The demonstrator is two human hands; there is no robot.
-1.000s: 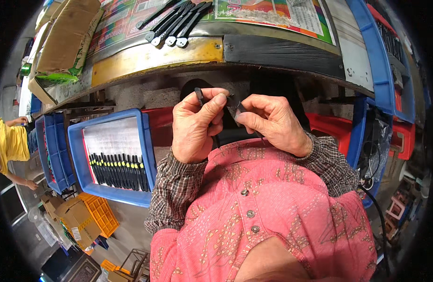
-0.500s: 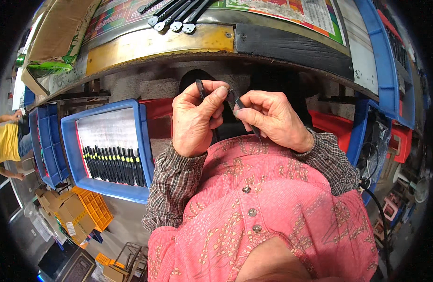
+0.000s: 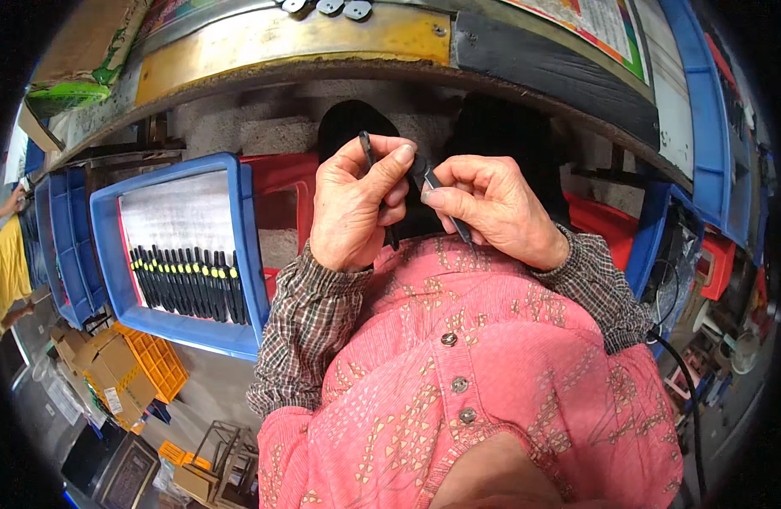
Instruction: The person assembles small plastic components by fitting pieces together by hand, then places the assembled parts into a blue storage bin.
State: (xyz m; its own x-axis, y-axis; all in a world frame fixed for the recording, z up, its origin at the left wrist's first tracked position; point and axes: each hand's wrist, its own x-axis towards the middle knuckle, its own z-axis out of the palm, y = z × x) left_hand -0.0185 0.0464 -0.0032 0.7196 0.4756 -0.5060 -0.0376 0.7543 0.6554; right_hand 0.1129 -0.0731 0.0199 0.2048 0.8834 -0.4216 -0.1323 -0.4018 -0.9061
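Observation:
In front of my body, just below the bench edge, both hands work close together. My left hand (image 3: 361, 204) pinches a slim black piece (image 3: 367, 149) between thumb and fingers; part of it sticks up past the fingertips, and a dark end shows below the hand. My right hand (image 3: 501, 208) grips a slim black tool (image 3: 433, 176) with a pale grey strip along it, and its thin tip points down toward my shirt. Between the fingertips the two dark parts meet or overlap; whether they are joined I cannot make out.
To the left, a blue tray (image 3: 172, 333) holds a row of slim black tools (image 3: 191, 284) with yellow dots. Metal ends of several black pieces (image 3: 329, 7) lie on the bench (image 3: 293, 42). Red stools (image 3: 280, 174), blue crates and cardboard boxes (image 3: 115, 373) surround me. Another person in yellow stands far left.
The view has shifted, so the bench sits higher and the tray further left. Both hands keep their hold; the black piece in my left hand has turned more upright.

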